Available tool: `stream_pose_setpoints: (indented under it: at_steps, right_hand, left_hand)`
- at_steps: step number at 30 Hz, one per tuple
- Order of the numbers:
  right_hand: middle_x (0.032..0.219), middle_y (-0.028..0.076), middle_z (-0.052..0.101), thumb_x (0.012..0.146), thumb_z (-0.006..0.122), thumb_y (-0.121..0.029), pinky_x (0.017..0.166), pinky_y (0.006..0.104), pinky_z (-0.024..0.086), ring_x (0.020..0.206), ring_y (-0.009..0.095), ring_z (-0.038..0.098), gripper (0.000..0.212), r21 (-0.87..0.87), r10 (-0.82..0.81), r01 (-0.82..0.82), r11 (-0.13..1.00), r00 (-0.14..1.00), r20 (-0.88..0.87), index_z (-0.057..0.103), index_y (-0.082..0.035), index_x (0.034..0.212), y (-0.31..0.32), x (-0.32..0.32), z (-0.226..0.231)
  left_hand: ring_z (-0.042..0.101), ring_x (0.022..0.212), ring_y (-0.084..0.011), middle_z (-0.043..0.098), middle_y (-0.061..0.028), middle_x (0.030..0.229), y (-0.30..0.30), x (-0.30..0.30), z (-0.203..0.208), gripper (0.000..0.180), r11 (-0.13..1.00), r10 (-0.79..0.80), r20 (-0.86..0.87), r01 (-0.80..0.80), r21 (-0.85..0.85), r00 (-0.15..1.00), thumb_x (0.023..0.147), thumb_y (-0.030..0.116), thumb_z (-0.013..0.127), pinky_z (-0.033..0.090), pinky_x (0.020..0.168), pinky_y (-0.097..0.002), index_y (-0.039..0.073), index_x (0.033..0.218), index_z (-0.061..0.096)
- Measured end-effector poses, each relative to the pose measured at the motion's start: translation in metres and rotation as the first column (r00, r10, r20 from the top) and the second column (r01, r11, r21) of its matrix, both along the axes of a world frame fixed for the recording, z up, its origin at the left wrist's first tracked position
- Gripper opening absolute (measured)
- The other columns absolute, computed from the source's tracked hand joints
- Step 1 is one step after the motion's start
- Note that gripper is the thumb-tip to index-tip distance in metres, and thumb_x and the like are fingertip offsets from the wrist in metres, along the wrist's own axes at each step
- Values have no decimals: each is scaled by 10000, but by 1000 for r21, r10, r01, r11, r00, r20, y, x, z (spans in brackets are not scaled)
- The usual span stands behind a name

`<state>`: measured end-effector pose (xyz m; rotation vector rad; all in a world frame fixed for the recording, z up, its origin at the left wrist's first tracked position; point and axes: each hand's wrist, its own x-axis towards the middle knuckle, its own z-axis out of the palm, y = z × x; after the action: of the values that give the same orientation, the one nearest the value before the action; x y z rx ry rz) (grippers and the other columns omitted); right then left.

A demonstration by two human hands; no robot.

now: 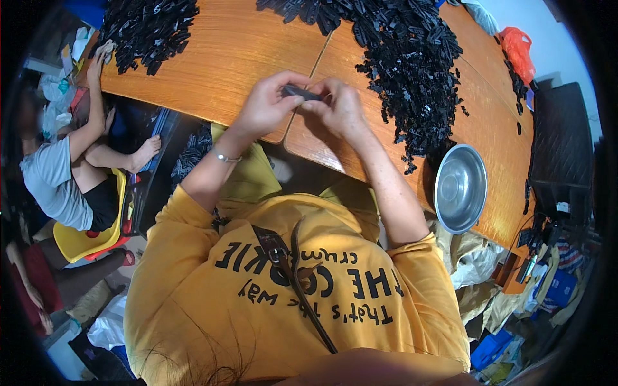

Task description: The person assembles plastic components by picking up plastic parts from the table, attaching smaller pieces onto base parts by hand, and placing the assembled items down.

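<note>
Left hand [273,103]: wrist bent inward, thumb and fingers pinched on a slim dark piece [301,93]. Right hand [336,108]: turned to face it, thumb and fingertips clamped on the other end. Piece: we find it between both hands, above the table [244,45], near its front edge. Room: we note open wood ahead, bounded by a left heap [151,32], a right heap [415,77] and, farther right, a metal bowl [461,188].

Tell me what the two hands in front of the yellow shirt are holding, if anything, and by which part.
A small dark piece: the left hand grips its left end, the right hand its right end.
</note>
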<state>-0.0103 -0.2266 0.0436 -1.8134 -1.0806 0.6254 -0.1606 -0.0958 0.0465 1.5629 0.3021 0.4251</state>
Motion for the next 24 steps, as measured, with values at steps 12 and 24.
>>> stream_pose_setpoints:
  at_steps: [12, 24]
  right_hand:
    - [1049, 184, 672, 908, 755, -197, 720, 497, 593, 826, 402, 725, 189, 25, -225, 282, 959, 708, 669, 716, -69, 1042, -13, 89, 3]
    - [1008, 206, 684, 891, 665, -118, 663, 434, 619, 768, 365, 744, 93, -146, -13, 187, 972, 660, 752, 667, -47, 951, -2, 102, -10]
  left_hand:
    - [713, 979, -271, 745, -125, 1058, 76, -125, 66, 204, 725, 172, -568, 287, 626, 805, 876, 31, 763, 545, 863, -367, 21, 1074, 717]
    - [588, 1273, -318, 605, -102, 1420, 61, 232, -7, 356, 97, -47, 177, -172, 980, 983, 921, 46, 603, 561, 980, -410, 122, 1262, 672]
